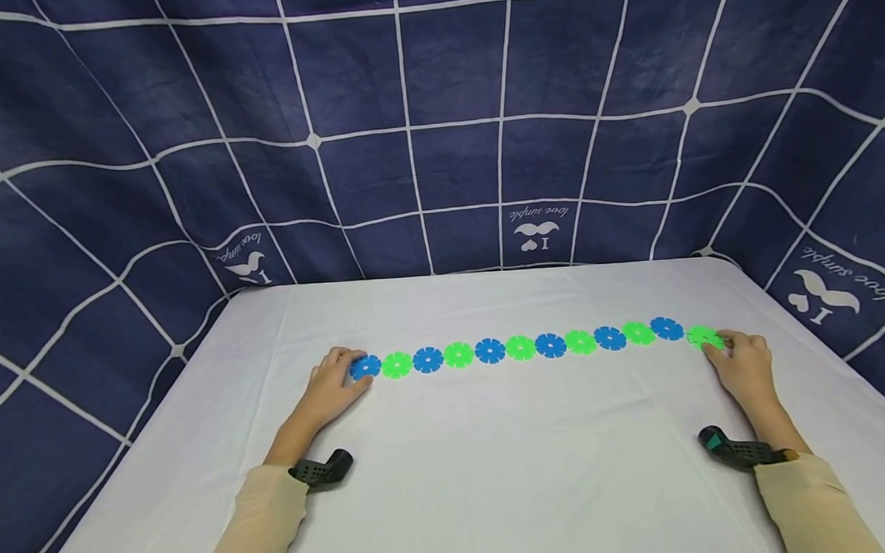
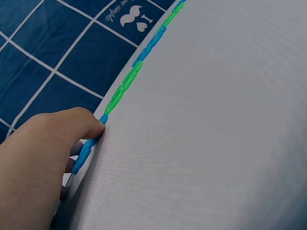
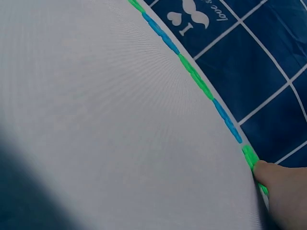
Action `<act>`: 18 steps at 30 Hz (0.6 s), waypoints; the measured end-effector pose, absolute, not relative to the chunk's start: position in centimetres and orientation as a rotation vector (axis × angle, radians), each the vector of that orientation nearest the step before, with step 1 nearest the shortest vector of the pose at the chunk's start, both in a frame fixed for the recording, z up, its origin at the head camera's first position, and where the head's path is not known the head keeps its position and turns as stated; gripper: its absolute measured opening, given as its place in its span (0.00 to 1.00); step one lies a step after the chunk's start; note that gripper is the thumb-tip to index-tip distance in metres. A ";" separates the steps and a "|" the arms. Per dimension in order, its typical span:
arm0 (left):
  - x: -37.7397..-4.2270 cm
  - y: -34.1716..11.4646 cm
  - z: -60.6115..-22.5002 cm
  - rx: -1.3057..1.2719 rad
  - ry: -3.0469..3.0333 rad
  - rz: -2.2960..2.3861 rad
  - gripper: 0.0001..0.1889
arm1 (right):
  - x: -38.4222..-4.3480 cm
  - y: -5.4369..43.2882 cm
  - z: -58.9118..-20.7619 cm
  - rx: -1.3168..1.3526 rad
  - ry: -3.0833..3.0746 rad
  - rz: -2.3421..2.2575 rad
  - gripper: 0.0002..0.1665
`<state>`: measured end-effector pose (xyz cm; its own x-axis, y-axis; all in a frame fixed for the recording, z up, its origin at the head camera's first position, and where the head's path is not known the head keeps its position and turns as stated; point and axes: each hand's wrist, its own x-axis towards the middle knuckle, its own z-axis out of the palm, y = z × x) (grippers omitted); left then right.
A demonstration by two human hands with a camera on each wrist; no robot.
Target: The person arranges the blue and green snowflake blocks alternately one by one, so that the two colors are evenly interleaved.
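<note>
A long row of notched plastic discs in alternating blue and green, shaped like snowflakes, lies across the white table. At its left end my left hand (image 1: 333, 386) pinches a blue disc (image 1: 365, 366), thumb on the near edge and fingers on the far side. My right hand (image 1: 743, 368) holds the green disc (image 1: 706, 337) at the right end between thumb and fingers. A small gap parts that green disc from the neighbouring blue disc (image 3: 227, 120). The thumb (image 2: 88, 123) hides part of the left blue disc in the left wrist view.
The white cloth-covered table (image 1: 513, 473) spreads in front of the row. Dark blue curtain (image 1: 459, 167) with white grid lines stands behind and on both sides. Each wrist wears a black camera band, such as the left one (image 1: 323, 469).
</note>
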<state>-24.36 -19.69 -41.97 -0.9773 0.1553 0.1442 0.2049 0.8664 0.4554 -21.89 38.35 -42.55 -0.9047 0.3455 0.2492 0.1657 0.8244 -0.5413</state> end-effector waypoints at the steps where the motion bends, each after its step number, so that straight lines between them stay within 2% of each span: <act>1: -24.4 -19.7 -42.0 -0.284 -2.934 -0.733 0.28 | -21.9 38.4 -42.6 -0.384 -2.681 0.733 0.28; 6: -24.4 -19.8 -42.1 -0.278 -2.941 -0.736 0.28 | -21.9 38.4 -42.5 -0.386 -2.698 0.744 0.32; 13: -24.4 -19.8 -42.0 -0.281 -2.949 -0.734 0.28 | -21.8 38.1 -42.5 -0.316 -2.670 0.754 0.21; 18: -24.4 -19.8 -42.0 -0.301 -2.934 -0.745 0.28 | -21.8 38.2 -42.5 -0.296 -2.714 0.710 0.23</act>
<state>-24.38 -19.83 -41.98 -0.9755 0.1660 0.1443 0.2148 0.8608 0.4615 -21.77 38.17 -42.48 -0.9276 0.2758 0.2519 0.1172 0.8552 -0.5048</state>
